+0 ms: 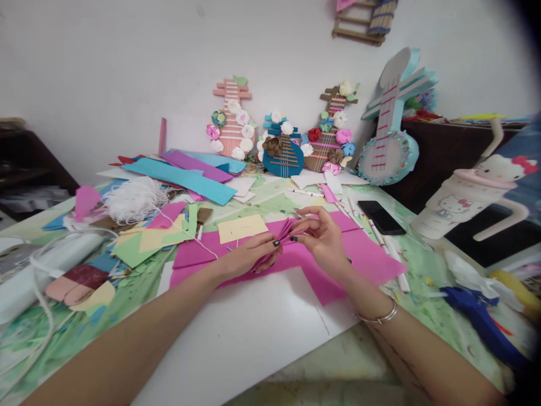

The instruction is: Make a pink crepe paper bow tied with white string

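Note:
Between both hands is a small bundle of folded magenta paper (284, 230), with pleats standing up in a fan. My left hand (256, 254) pinches its left side, thumb on top and fingers curled beneath. On the right side, my right hand (319, 237) grips the same paper between thumb and fingers. Under the hands lies a larger sheet of magenta paper (363, 259), spread over a white board (236, 332). A pale yellow paper piece (242, 228) rests on the magenta sheet just beyond my left hand.
Decorated paper lutes (283, 155) lean against the wall. Strips of coloured paper (181, 179), white string (137, 200) and paper scraps (139, 248) lie left. A phone (381, 217), a tumbler (459, 203) and a blue-handled tool (482, 316) are at right.

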Demonstrator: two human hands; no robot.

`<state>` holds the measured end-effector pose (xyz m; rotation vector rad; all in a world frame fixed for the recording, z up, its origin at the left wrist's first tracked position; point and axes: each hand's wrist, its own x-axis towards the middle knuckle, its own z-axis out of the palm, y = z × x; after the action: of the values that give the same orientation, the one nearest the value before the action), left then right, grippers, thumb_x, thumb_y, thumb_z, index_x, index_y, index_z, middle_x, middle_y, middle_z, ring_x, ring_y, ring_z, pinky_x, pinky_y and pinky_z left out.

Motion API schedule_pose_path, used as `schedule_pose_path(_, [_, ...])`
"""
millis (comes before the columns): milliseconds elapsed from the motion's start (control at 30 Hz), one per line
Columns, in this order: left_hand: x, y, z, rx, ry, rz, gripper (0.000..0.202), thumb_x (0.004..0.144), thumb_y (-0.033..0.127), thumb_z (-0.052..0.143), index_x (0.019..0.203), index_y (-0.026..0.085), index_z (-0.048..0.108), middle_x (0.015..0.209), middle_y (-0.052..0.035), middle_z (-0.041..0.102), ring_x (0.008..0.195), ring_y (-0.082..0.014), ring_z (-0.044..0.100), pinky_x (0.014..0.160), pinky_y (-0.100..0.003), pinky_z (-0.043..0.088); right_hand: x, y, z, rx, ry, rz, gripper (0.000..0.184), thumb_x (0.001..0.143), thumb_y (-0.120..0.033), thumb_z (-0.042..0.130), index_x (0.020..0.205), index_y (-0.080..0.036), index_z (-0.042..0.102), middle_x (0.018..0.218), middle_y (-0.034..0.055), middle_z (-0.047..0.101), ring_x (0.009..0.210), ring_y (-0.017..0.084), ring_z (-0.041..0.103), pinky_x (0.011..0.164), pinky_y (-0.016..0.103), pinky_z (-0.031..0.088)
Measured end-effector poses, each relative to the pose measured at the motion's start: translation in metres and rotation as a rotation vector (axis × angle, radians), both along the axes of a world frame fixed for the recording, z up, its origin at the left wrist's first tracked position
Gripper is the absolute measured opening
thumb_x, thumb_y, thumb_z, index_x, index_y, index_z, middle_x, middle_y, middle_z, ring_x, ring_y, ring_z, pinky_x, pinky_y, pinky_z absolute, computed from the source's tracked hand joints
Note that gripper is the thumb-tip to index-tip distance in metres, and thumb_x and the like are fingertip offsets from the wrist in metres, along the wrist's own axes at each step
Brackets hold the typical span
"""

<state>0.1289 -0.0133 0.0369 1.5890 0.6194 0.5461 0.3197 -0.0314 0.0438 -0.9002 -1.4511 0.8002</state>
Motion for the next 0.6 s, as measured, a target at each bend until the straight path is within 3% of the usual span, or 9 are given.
schedule_pose_path(300, [-0.0008,-0.0009,0.0008,0.003,0.002,-0.013,0.030,0.093,0.041,0.039,0.093,0.015,0.052,0.062,0.0025,0.046,0.048,-0.0066,0.036,0.047,-0.021,0.028,0.0003,0.0000,0.0042,-0.021,0.121,0.002,0.043,0.062,-0.010,0.070,0.097,-0.022,0.047,0.061,-0.0049,0.064,0.080,0.020,0.066,0.077,0.037,0.050])
schedule_pose_path(600, [-0.0010,-0.0038,0.0062,0.000,0.058,0.014,0.028,0.092,0.036,0.035,0.080,0.016,0.050,0.058,0.0035,0.043,0.046,-0.0075,0.036,0.045,-0.022,0.029,0.0020,0.0000,0.0074,0.011,0.079,-0.043,0.040,0.064,-0.011,0.068,0.096,-0.023,0.048,0.062,-0.0047,0.061,0.078,0.018,0.065,0.077,0.036,0.050])
